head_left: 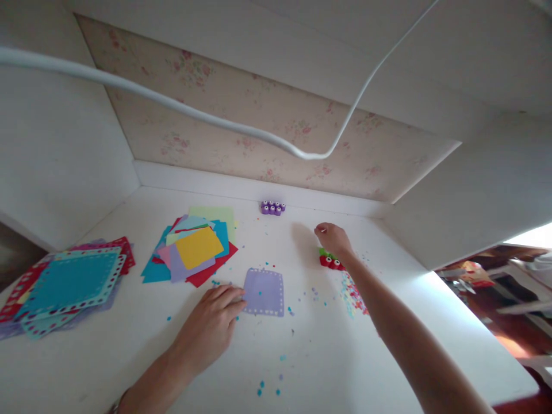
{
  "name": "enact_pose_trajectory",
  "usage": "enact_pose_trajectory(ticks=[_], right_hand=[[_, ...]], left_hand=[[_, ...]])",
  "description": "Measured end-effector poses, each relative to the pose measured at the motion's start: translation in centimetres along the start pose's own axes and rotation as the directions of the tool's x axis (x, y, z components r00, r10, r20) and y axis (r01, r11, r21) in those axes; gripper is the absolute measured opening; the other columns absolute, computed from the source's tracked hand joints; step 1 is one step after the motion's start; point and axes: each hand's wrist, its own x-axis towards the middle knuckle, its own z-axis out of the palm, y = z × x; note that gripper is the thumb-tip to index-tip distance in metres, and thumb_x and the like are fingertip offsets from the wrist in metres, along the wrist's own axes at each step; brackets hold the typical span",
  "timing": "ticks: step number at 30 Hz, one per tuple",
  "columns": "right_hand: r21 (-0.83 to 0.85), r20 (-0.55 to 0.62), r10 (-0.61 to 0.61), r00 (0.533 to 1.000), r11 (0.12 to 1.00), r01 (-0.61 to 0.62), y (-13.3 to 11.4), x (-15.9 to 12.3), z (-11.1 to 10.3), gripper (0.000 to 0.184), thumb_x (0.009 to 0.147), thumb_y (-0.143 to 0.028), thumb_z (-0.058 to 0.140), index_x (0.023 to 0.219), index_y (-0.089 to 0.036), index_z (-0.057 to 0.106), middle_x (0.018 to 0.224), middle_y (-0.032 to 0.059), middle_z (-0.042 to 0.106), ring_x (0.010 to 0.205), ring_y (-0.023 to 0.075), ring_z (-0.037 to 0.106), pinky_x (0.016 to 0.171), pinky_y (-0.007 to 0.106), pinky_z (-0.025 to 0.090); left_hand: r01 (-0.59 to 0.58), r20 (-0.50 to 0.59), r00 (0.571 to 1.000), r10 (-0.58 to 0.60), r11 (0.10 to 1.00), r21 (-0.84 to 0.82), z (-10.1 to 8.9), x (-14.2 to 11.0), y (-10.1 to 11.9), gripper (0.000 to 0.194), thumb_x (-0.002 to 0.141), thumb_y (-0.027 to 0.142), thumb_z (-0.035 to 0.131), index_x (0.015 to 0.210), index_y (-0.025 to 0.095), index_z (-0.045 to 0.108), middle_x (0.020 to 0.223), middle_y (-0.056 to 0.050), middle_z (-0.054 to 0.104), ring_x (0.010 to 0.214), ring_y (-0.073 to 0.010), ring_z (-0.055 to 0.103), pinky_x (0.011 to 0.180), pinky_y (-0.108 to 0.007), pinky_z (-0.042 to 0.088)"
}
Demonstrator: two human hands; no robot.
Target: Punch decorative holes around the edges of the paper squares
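Observation:
A purple paper square [264, 292] with a row of small white marks along its edges lies flat on the white table. My left hand [213, 319] rests at its left edge, with bent fingers touching the paper. My right hand [333, 238] is raised farther back, its fingers pinched together; what they hold, if anything, is too small to make out. Just below that hand sits a cluster of small red pieces with white round tops [331, 263], and green ones [326, 252] partly hidden by the wrist. Coloured paper bits [351, 294] lie heaped beside my right forearm.
Plain coloured paper sheets [198, 247] are piled left of centre. Edge-marked sheets [73, 282] form another stack at the far left. A purple cluster with white round tops [272, 208] stands near the back wall. Loose bits dot the table. A white cable [241, 129] hangs across above.

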Motion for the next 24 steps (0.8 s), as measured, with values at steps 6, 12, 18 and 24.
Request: enact_pose_trajectory(ticks=[6,12,18,24], right_hand=[[0.095,0.053,-0.174,0.983,0.981,0.168,-6.2,2.8,3.2,0.031,0.096,-0.033,0.056,0.123,-0.019,0.063,0.124,0.0091,0.065,0.107,0.0218,0.063,0.097,0.04,0.047],[0.168,0.047,-0.247,0.968,0.957,0.236,-10.2,5.9,5.0,0.038,0.097,-0.033,0.059,0.132,-0.02,0.054,0.142,0.011,0.05,0.123,0.0276,0.053,0.102,0.052,0.045],[0.248,0.022,-0.192,0.981,0.952,0.181,-11.5,5.8,5.4,0.033,0.096,-0.033,0.06,0.124,-0.017,0.058,0.129,0.01,0.059,0.113,0.0254,0.059,0.097,0.049,0.049],[0.417,-0.045,-0.116,0.992,0.9,0.124,-11.1,2.8,3.9,0.021,0.093,-0.024,0.058,0.113,-0.018,0.06,0.122,0.012,0.063,0.107,0.0234,0.065,0.096,0.041,0.048]], left_hand=[[0.006,0.011,1.0,-0.005,1.0,-0.022,0.0,0.0,0.0,0.05,0.078,-0.005,0.044,0.109,0.022,0.071,0.123,-0.004,0.068,0.115,-0.024,0.059,0.101,-0.047,0.046],[0.06,0.06,0.997,-0.058,0.997,-0.041,-0.3,0.4,0.7,0.051,0.077,-0.003,0.048,0.114,0.026,0.068,0.125,0.001,0.067,0.117,-0.0235,0.057,0.105,-0.048,0.038],[0.118,0.094,0.989,-0.117,0.993,0.001,0.0,0.3,1.2,0.045,0.087,0.008,0.052,0.125,0.03,0.063,0.133,-0.002,0.061,0.123,-0.0272,0.052,0.107,-0.052,0.033],[0.11,0.063,0.992,-0.106,0.992,-0.062,0.1,0.3,1.4,0.048,0.093,0.009,0.046,0.134,0.033,0.053,0.138,0.0,0.059,0.126,-0.0274,0.051,0.108,-0.06,0.029]])
